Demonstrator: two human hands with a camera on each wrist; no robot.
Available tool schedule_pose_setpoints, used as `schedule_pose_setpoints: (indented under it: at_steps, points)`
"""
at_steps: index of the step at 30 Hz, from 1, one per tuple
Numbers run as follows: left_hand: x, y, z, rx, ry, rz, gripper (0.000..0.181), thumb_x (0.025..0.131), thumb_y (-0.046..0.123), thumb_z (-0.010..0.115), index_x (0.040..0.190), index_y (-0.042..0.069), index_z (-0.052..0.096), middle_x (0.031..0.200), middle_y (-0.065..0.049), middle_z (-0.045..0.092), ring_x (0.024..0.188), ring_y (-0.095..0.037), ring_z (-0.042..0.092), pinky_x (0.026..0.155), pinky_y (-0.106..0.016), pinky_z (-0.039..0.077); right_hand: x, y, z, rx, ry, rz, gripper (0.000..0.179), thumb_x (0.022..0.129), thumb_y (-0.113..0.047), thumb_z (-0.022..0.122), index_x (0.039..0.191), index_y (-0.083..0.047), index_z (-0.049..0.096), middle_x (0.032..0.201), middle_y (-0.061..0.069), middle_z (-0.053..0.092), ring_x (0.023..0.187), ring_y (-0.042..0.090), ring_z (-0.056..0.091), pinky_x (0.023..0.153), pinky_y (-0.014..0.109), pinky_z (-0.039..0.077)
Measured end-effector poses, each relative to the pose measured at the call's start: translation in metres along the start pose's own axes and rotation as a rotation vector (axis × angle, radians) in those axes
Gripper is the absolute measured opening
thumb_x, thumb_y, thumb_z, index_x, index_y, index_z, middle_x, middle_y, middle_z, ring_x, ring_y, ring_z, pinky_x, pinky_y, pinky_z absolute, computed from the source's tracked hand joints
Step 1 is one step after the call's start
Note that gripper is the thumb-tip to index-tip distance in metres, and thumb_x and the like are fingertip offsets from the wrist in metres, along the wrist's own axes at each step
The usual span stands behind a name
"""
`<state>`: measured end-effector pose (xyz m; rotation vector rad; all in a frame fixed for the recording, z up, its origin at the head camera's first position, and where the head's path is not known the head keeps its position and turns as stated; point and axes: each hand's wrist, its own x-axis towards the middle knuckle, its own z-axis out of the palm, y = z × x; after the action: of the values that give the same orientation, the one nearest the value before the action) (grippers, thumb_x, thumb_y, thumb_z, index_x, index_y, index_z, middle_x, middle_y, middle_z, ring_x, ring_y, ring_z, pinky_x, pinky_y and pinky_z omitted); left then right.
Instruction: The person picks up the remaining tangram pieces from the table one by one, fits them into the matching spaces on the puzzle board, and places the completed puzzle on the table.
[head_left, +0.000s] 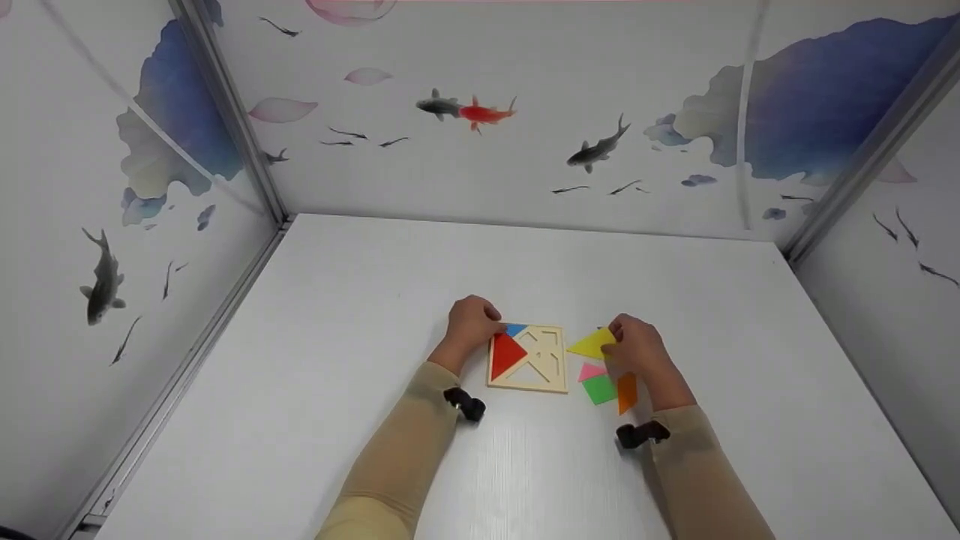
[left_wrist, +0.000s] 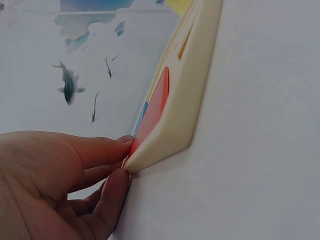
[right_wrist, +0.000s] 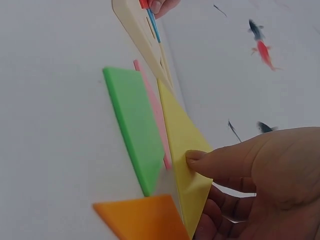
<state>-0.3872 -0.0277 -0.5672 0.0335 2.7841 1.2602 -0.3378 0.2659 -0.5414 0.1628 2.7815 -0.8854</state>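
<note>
A square wooden tangram tray [head_left: 551, 381] lies on the table with a red triangle [head_left: 505, 355] and a blue triangle [head_left: 516, 329] set in its recesses. My left hand [head_left: 472, 324] pinches the tray's far left corner, thumb on top by the red piece. To the right of the tray, my right hand [head_left: 640, 347] holds a large yellow triangle [right_wrist: 186, 140] between thumb and fingers. One tip of that triangle comes close to the tray's right edge. Nearer to me lie a pink piece [head_left: 591, 371], a green piece [head_left: 599, 389] and an orange piece [head_left: 627, 394].
The white table [head_left: 360, 300] is bounded by printed walls [head_left: 510, 172] at the back and both sides. Black wrist cameras [head_left: 469, 405] are strapped to both forearms. A sliver of something dark shows behind the yellow triangle, too small to tell.
</note>
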Motion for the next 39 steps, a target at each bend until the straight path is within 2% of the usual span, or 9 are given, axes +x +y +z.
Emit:
schedule_pose_setpoints:
  at_steps: [7, 14, 21, 27, 39]
  points:
    - [0.000, 0.000, 0.000, 0.003, -0.003, -0.012, 0.017, 0.094, 0.020, 0.081, 0.105, 0.008, 0.079, 0.107, -0.007, 0.072, 0.104, -0.023, 0.064, 0.095, -0.038, 0.058, 0.005, 0.009, -0.005, 0.008, 0.023, -0.035, 0.031, 0.104, -0.013, 0.065, 0.129, 0.002, 0.058, 0.122, 0.023, 0.062, 0.110, 0.035, 0.057, 0.102, 0.048, 0.055]
    - [0.001, 0.000, -0.001, 0.001, -0.005, -0.002, 0.016, 0.093, 0.020, 0.082, 0.104, 0.008, 0.080, 0.105, -0.007, 0.074, 0.101, -0.022, 0.065, 0.093, -0.038, 0.058, 0.004, 0.012, -0.009, 0.045, 0.020, -0.049, 0.031, 0.107, -0.016, 0.059, 0.133, 0.002, 0.059, 0.131, 0.026, 0.062, 0.112, 0.036, 0.058, 0.105, 0.050, 0.055]
    - [0.001, -0.003, 0.000, 0.017, 0.016, 0.030, 0.014, 0.092, 0.020, 0.082, 0.100, 0.008, 0.081, 0.103, -0.008, 0.075, 0.100, -0.023, 0.064, 0.089, -0.037, 0.057, -0.001, 0.011, -0.014, 0.085, 0.033, -0.100, 0.028, 0.107, -0.014, 0.056, 0.128, 0.005, 0.060, 0.125, 0.026, 0.064, 0.105, 0.034, 0.061, 0.089, 0.041, 0.056]
    - [0.001, -0.001, 0.000, 0.018, 0.007, 0.004, 0.015, 0.093, 0.022, 0.082, 0.101, 0.009, 0.080, 0.104, -0.007, 0.073, 0.101, -0.023, 0.063, 0.089, -0.037, 0.058, 0.000, 0.010, -0.015, 0.100, 0.037, -0.077, 0.031, 0.109, -0.017, 0.055, 0.132, 0.004, 0.058, 0.127, 0.025, 0.063, 0.109, 0.034, 0.060, 0.094, 0.043, 0.056]
    - [0.000, 0.000, 0.001, 0.024, 0.019, 0.000, 0.015, 0.091, 0.022, 0.083, 0.099, 0.010, 0.080, 0.100, -0.006, 0.074, 0.098, -0.022, 0.064, 0.088, -0.037, 0.058, 0.000, 0.006, -0.015, 0.126, 0.054, -0.041, 0.032, 0.111, -0.017, 0.052, 0.136, 0.002, 0.055, 0.132, 0.023, 0.061, 0.113, 0.034, 0.057, 0.102, 0.045, 0.055]
